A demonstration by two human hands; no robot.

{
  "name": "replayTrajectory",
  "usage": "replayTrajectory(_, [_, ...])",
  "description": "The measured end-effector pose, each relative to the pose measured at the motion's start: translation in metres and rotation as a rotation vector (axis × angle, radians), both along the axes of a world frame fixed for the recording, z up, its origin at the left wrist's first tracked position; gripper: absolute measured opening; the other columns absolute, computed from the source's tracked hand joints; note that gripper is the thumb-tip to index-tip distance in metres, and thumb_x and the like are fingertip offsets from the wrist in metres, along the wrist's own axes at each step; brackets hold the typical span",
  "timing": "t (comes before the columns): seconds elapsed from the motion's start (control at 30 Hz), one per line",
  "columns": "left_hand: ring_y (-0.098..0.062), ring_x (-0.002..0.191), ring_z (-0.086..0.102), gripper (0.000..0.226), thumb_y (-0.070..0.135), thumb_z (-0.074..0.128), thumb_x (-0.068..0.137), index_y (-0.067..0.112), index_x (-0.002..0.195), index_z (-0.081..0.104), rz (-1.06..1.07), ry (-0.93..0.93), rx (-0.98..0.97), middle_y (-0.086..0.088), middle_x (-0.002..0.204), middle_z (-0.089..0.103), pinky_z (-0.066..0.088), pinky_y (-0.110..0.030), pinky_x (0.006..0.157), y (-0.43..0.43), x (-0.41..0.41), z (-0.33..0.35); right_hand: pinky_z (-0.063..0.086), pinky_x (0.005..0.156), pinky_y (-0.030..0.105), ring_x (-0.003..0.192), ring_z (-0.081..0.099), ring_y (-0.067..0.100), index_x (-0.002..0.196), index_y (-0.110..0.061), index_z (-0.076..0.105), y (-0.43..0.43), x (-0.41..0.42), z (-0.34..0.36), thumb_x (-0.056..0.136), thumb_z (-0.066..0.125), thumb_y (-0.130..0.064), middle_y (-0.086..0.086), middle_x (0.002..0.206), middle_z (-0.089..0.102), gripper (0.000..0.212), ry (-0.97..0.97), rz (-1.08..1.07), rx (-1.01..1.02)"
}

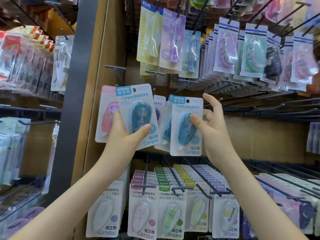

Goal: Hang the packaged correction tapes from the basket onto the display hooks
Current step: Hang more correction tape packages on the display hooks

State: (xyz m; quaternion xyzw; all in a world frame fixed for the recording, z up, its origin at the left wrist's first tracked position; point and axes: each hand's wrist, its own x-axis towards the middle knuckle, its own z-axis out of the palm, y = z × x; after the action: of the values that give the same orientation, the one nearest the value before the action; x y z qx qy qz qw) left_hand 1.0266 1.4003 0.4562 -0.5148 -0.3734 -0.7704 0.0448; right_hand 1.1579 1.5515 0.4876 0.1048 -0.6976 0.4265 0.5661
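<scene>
My left hand (123, 130) grips a blue Campus correction tape pack (137, 115), tilted, in front of a hanging pink pack (106, 116). My right hand (210, 125) pinches a second blue correction tape pack (187, 125), thumb on its blister, upright before other blue packs (167, 127) that hang behind it. Its index finger points up. Dark T-ended display hooks (154, 74) stick out just above both packs. The basket is out of view.
A lower row of hooks carries several Campus packs (143, 213) in pastel colours. Upper hooks hold PLUS packs (170, 38) and more tapes at right. Long bare hooks (270, 110) jut out at right. A grey post (72, 94) divides off the left shelf.
</scene>
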Motion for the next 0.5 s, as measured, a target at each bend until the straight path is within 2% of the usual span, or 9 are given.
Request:
replayTrajectory(0.13, [-0.006,0.102,0.066,0.047,0.011,0.067,0.084,0.04,0.112,0.043,0.008,0.01,0.008,0.009,0.124,0.059,0.058,-0.024,0.071,-0.003,-0.002,0.001,0.056,0.073,0.024,0.093,0.068,0.008,0.126,-0.028,0.05,-0.005,-0.004,0.009,0.095,0.054,-0.009,-0.004,0.107,0.065,0.037,-0.013,-0.009,0.011])
replayTrajectory(0.27, [-0.007,0.103,0.066,0.047,0.011,0.067,0.084,0.042,0.109,0.042,0.016,0.038,0.008,0.008,0.124,0.059,0.058,-0.026,0.072,-0.003,-0.004,-0.001,0.055,0.074,0.021,0.106,0.064,0.006,0.124,-0.029,0.057,-0.007,-0.003,0.015,0.096,0.052,-0.01,-0.006,0.136,0.052,0.034,-0.056,0.034,-0.015])
replayTrajectory(0.37, [-0.005,0.102,0.066,0.047,0.01,0.066,0.085,0.041,0.109,0.042,0.022,0.046,0.008,0.009,0.123,0.059,0.057,-0.023,0.07,-0.001,-0.006,0.0,0.054,0.076,0.018,0.105,0.062,-0.001,0.124,-0.035,0.056,-0.011,0.0,0.021,0.097,0.052,-0.012,-0.016,0.126,0.052,0.036,-0.101,-0.022,0.012])
replayTrajectory(0.5, [-0.004,0.104,0.064,0.047,0.011,0.067,0.084,0.037,0.114,0.042,0.034,0.086,-0.005,0.01,0.125,0.058,0.057,-0.021,0.071,0.0,-0.009,0.004,0.056,0.081,0.027,0.106,0.063,0.01,0.126,-0.04,0.057,-0.006,0.011,0.027,0.098,0.051,-0.014,-0.008,0.123,0.061,0.039,-0.238,-0.056,-0.007])
